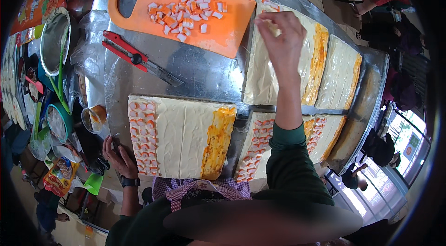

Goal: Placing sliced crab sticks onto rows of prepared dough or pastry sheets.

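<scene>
My right hand reaches over the far end of a cream-spread pastry sheet. Its thumb and fingertips are pinched together; what they hold, if anything, is hidden. A few chopped crab stick pieces lie on that sheet, beside and under the fingers. To the left of it, an orange cutting board carries a pile of chopped crab sticks. My left hand rests on the table's near edge, fingers spread and holding nothing. Right beside it, a nearer pastry sheet has rows of crab stick pieces along its left side and an orange-yellow band at right.
A red utility knife lies blade out on the metal table. More topped sheets and a plain cream one sit at right. A metal bowl, a clear cup and packets crowd the left. People stand beyond the table.
</scene>
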### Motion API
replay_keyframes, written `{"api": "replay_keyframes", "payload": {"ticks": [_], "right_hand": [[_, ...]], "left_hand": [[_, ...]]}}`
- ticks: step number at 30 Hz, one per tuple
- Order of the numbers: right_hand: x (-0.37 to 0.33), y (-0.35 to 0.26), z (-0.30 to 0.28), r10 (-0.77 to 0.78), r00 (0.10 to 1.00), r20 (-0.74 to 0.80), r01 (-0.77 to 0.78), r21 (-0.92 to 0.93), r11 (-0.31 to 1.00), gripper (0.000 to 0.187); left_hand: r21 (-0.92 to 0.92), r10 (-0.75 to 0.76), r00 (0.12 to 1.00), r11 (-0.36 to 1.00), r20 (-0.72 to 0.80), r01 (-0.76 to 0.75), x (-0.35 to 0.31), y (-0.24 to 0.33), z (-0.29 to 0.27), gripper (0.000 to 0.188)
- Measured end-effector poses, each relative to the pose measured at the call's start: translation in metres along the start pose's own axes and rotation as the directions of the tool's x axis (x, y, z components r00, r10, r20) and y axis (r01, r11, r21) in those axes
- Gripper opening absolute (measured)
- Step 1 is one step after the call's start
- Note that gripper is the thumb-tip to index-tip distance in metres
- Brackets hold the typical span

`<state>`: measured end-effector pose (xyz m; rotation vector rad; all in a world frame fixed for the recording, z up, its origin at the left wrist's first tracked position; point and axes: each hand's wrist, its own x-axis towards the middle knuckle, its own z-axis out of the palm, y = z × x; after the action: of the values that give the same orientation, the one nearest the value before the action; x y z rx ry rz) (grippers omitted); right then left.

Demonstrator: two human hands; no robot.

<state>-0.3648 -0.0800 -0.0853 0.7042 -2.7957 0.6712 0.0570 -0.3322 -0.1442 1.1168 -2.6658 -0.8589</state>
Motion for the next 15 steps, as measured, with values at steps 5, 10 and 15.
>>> {"api": "replay_keyframes", "payload": {"ticks": [5, 10, 15], "right_hand": [[-0.007, -0.044, 0.031, -0.247, 0.963, 0.110, 0.234, 0.125, 0.964, 0.016], [-0.007, -0.055, 0.042, -0.370, 0.908, 0.199, 0.367, 0.051, 0.929, 0.015], [-0.004, -0.058, 0.036, -0.343, 0.912, 0.225, 0.354, -0.012, 0.935, 0.011]], "left_hand": [[0.021, 0.029, 1.000, 0.999, -0.009, -0.029, 0.001, 0.000, -0.001, 0.040], [0.029, 0.023, 1.000, 0.999, -0.005, -0.023, 0.001, 0.000, 0.000, 0.040], [0.039, 0.023, 1.000, 0.999, -0.005, -0.023, 0.001, -0.001, -0.001, 0.040]]}}
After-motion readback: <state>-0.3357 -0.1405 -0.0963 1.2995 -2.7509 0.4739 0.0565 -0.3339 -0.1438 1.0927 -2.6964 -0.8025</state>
